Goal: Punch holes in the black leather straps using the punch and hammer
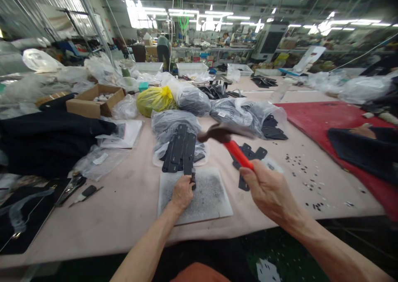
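A hammer with a red handle is gripped in my right hand, its dark, blurred head raised over the table. My left hand is closed around a small dark upright tool at the top of a speckled white board. Dark flat strips lie just beyond my left fingers, partly on a clear plastic bag. One strip reaches down to those fingertips; whether they also pinch it is unclear. More dark pieces lie behind the hammer, right of the board.
Small dark bits are scattered at the right, near a red sheet. Farther back are a yellow bag, stuffed clear bags and a cardboard box. A cutter lies at left. People are in the background.
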`<state>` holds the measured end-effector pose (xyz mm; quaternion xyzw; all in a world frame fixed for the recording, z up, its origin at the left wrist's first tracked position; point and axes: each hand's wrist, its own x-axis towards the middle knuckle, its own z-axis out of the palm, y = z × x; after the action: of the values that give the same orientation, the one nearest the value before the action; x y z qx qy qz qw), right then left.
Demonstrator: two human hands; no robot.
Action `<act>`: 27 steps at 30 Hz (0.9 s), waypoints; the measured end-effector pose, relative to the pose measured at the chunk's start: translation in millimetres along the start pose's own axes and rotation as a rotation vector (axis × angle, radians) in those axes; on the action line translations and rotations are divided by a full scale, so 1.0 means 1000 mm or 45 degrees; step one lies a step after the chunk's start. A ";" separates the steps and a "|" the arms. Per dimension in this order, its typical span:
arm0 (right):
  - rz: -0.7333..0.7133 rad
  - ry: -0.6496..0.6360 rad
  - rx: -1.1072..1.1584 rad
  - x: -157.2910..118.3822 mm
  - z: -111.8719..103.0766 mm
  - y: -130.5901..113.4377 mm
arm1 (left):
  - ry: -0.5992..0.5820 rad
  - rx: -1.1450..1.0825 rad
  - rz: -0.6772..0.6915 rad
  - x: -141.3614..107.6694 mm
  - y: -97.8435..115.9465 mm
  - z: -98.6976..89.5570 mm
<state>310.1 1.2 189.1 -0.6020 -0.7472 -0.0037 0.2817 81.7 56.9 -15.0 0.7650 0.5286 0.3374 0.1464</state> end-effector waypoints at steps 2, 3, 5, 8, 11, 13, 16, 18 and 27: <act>0.027 0.115 0.071 -0.001 0.004 -0.002 | 0.003 0.002 0.006 0.000 0.001 -0.001; -0.008 0.071 0.055 -0.002 0.007 -0.001 | 0.004 0.009 0.013 0.000 0.001 -0.001; -0.129 -0.168 -0.036 -0.001 0.008 0.001 | 0.008 0.025 0.024 0.000 0.001 -0.001; -0.123 -0.309 -0.051 0.008 -0.005 0.000 | 0.012 0.029 0.026 0.000 0.000 0.000; 0.121 0.097 0.224 0.015 -0.014 -0.007 | 0.005 0.019 0.018 0.000 0.000 0.001; 0.157 0.234 0.296 0.011 -0.009 -0.008 | -0.004 0.014 0.018 0.000 0.000 0.001; -0.025 -0.162 0.046 -0.001 0.006 0.003 | -0.011 0.007 0.025 0.001 0.000 0.000; -0.020 -0.458 -0.099 -0.007 0.015 0.017 | -0.007 0.003 0.027 0.001 0.001 0.000; 0.686 -0.625 0.147 -0.005 0.106 0.092 | -0.012 -0.014 0.006 0.002 0.002 -0.002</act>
<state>349.0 58.7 67.0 -0.7432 -0.6062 0.2572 0.1183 81.8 57.4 -11.5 0.7671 0.5242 0.3370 0.1524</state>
